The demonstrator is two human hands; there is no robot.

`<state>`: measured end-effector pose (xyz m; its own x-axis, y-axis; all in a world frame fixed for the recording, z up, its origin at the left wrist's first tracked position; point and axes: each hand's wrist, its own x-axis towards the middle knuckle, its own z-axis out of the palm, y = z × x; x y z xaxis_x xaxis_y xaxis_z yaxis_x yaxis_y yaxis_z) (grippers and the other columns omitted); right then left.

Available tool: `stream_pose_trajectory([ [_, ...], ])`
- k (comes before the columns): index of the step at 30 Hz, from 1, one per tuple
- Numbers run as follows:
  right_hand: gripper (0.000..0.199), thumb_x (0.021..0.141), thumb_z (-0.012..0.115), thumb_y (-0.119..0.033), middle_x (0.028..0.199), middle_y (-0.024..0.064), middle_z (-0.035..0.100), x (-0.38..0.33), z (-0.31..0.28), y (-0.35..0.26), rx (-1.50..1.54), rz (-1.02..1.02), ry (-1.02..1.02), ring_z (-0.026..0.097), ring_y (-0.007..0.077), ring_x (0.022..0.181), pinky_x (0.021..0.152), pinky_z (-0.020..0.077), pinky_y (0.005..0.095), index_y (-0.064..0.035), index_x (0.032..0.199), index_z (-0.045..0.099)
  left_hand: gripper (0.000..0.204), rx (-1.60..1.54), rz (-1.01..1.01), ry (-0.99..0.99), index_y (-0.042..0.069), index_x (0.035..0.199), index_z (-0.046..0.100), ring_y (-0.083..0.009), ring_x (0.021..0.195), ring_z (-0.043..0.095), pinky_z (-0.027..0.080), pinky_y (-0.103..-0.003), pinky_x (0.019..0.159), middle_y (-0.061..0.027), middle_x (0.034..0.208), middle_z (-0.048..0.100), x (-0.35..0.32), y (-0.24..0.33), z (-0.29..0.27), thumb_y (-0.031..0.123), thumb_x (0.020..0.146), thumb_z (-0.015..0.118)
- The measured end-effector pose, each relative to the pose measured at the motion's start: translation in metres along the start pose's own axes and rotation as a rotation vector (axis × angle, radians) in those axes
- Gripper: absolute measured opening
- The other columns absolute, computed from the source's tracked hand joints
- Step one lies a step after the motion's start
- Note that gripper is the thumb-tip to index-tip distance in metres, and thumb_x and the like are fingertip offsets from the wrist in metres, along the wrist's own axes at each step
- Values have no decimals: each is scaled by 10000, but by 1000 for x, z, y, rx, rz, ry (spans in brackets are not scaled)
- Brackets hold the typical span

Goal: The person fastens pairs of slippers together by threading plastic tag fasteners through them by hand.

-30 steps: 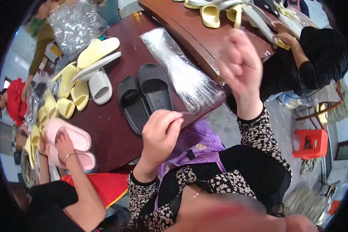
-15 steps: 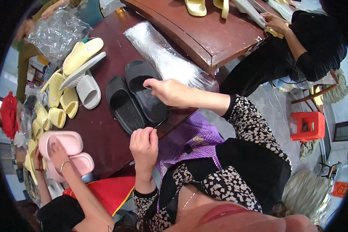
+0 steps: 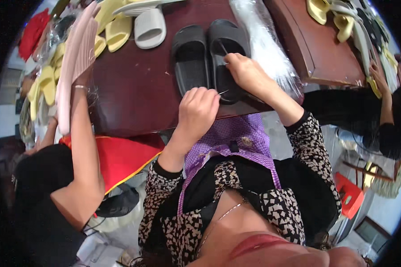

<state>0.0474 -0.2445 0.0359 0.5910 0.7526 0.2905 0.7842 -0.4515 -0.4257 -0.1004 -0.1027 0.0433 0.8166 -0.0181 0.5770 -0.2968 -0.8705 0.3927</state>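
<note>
We see a dark reddish-brown table (image 3: 138,93) carrying everything; two black slides (image 3: 209,53) lie side by side at its twelve o'clock; a grey slide (image 3: 150,29) lies at eleven o'clock, just beside yellow slides (image 3: 116,26); a bundle of clear plastic bags (image 3: 267,49) lies at one o'clock, just beside the black pair.

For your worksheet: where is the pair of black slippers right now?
In the head view, the black slippers lie side by side on the dark red table, upper centre, under the right hand, right of a grey slipper.
</note>
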Motion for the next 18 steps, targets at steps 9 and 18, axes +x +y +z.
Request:
stream_pose_trajectory([
  [9, 180, 821, 513, -25, 929, 211, 598, 3, -14, 2, -76, 34, -74, 592, 401, 840, 705, 492, 443, 13, 985, 577, 81, -77, 112, 7, 49, 749, 544, -257, 704, 543, 441, -359, 660, -85, 708, 522, 19, 11, 14, 93, 761, 611],
  [18, 210, 784, 496, 16, 896, 216, 599, 18, -18, 11, -147, 73, -131, 595, 403, 837, 720, 491, 448, 31, 977, 579, 107, -71, 239, -18, 65, 709, 498, -249, 686, 542, 439, -369, 641, -81, 690, 511, 43, 14, 29, 100, 758, 587],
])
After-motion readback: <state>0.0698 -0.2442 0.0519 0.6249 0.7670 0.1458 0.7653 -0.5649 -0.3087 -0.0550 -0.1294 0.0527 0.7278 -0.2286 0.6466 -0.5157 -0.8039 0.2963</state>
